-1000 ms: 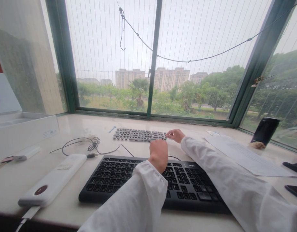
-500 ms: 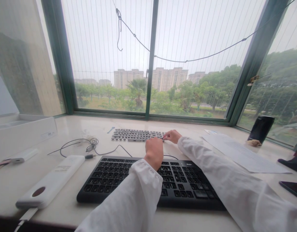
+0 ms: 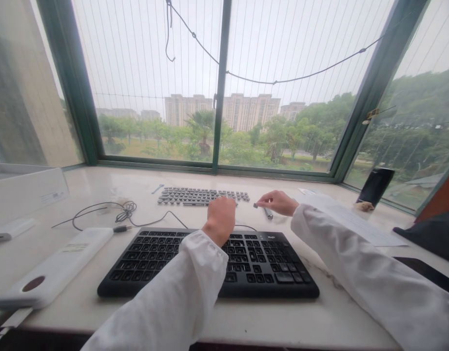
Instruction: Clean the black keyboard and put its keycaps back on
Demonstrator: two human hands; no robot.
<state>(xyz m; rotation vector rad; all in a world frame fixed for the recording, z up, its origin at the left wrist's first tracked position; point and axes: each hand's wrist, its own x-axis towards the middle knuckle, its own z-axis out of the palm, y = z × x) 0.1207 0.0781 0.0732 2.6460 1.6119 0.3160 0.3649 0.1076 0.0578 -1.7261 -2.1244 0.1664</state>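
Observation:
My right hand [image 3: 279, 202] pinches a small dark keycap [image 3: 255, 205] between thumb and fingertips, just above the white sill. Beneath that hand lies a small grey metallic piece [image 3: 268, 213], partly covered. My left hand [image 3: 221, 217] is curled closed over the near right part of the rows of loose grey keycaps [image 3: 187, 196]; its fingertips are hidden, so what it holds does not show. Between my forearms and the keycaps sits a black keyboard [image 3: 147, 253] whose key sockets are bare over most of its face. My left sleeve crosses its middle.
At left are a white power bank [image 3: 56, 268] with a cable, a coiled black cord [image 3: 126, 212] and a white box [image 3: 30, 190]. To the right lie paper sheets [image 3: 356, 222], a dark upright object [image 3: 376, 187] and a dark phone-like slab [image 3: 425, 273]. A window stands behind.
My right hand has moved right, away from the keycap rows, with a keycap in its fingertips. My left hand stays by the rows. The whole view has shifted slightly.

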